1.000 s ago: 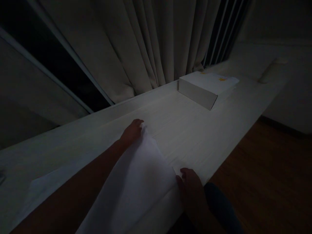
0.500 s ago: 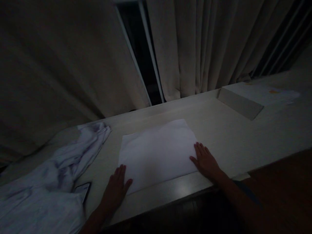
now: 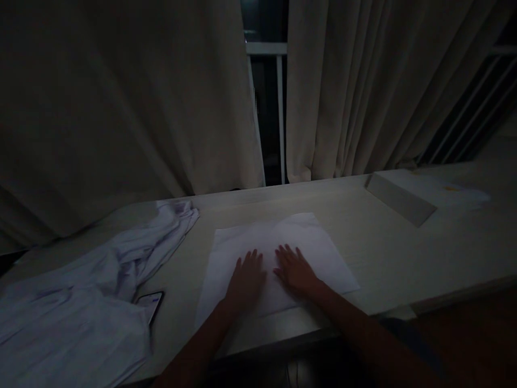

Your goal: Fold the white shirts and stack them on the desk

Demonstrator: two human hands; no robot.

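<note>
A white rectangular sheet (image 3: pixel 323 253) lies flat on the pale table (image 3: pixel 388 258); in this dim light I cannot tell whether it is paper or cloth. My left hand (image 3: pixel 247 279) rests on its middle, palm down, fingers stretched forward and slightly blurred. Close beside it, my right hand (image 3: pixel 295 271) is also laid flat on the sheet with its fingers spread. Neither hand grips anything. The sheet's right near corner sticks out past my right forearm.
Crumpled white cloth (image 3: pixel 92 302) covers the table's left end, partly over a phone (image 3: pixel 151 304). At the back right stands a low box (image 3: pixel 399 196) with white material on it. Long curtains (image 3: pixel 169 108) hang behind the table, and its front edge runs below my forearms.
Both hands have moved inward from the sheet's left and right edges to its middle. The camera view has tilted up and levelled.
</note>
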